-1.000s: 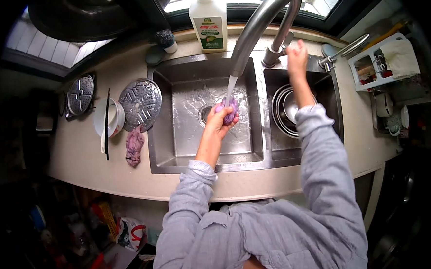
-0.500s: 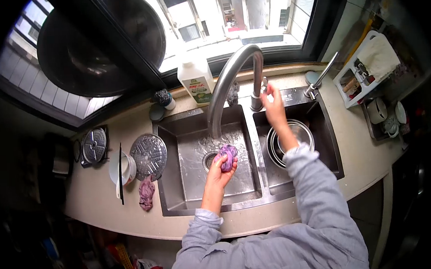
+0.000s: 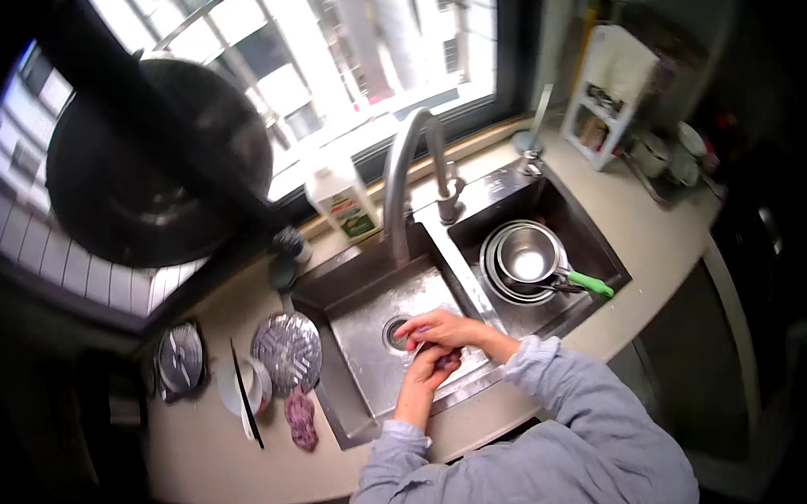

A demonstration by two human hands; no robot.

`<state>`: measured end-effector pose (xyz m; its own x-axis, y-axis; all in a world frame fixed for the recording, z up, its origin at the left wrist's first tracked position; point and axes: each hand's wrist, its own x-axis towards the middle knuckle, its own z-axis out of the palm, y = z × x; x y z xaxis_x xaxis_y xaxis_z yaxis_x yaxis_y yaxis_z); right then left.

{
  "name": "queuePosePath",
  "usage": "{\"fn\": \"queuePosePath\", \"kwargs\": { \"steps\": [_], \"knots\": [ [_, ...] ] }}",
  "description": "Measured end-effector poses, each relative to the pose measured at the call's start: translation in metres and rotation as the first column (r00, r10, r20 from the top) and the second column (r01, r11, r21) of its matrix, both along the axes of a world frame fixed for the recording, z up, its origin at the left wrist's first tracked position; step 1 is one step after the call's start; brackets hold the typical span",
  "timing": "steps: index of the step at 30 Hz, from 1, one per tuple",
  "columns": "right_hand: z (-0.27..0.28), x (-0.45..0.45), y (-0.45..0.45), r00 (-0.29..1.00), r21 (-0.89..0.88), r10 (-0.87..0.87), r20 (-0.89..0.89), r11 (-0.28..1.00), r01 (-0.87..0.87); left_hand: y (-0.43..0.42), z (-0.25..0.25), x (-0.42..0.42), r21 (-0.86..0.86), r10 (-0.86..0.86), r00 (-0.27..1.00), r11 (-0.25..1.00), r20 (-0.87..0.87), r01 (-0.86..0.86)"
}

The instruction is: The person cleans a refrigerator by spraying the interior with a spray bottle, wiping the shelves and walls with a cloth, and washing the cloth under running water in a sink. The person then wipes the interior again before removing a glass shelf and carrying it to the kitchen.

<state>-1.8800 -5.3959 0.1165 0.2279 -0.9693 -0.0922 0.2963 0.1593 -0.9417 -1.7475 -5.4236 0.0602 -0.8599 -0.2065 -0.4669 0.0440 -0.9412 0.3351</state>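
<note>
Above the left basin (image 3: 361, 402), both hands meet around a purple cloth (image 3: 448, 361), of which only small bits show. My left hand (image 3: 424, 369) is closed on it from below. Over it lies my right hand (image 3: 444, 329), its fingers bent across the left one; what its fingertips grip is hidden. No water stream is seen under the faucet (image 3: 398, 188). A second, pinkish-purple cloth (image 3: 301, 420) lies crumpled on the counter left of the sink.
The right basin holds nested metal bowls (image 3: 524, 255) and a green-handled tool (image 3: 591, 284). A white bottle (image 3: 344, 200) stands behind the sink. Left are a perforated metal disc (image 3: 286, 351), a bowl (image 3: 256, 386) and a black stick (image 3: 246, 397). A white rack (image 3: 607, 91) stands back right.
My right hand has left the faucet handle and come down onto my left hand and the purple cloth. The water stream has stopped. The view has shifted and tilted.
</note>
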Motion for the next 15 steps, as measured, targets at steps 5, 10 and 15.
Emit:
{"fn": "queuePosePath", "kwargs": {
  "steps": [5,10,15],
  "knots": [
    [-0.044,0.041,-0.012,0.913,0.221,-0.396,0.102,0.904,0.367,-0.014,0.015,0.019,-0.503,-0.109,0.946,0.825,0.307,0.258],
    [-0.064,0.065,-0.023,0.773,0.337,-0.620,-0.135,0.705,0.624,-0.012,-0.025,0.026,-0.821,0.120,0.840,0.321,0.529,0.472],
    [-0.067,0.077,-0.024,0.534,0.309,-0.773,-0.342,0.444,0.841,0.002,-0.022,0.033,-0.905,0.303,0.857,0.044,0.416,0.424]
  ]
}}
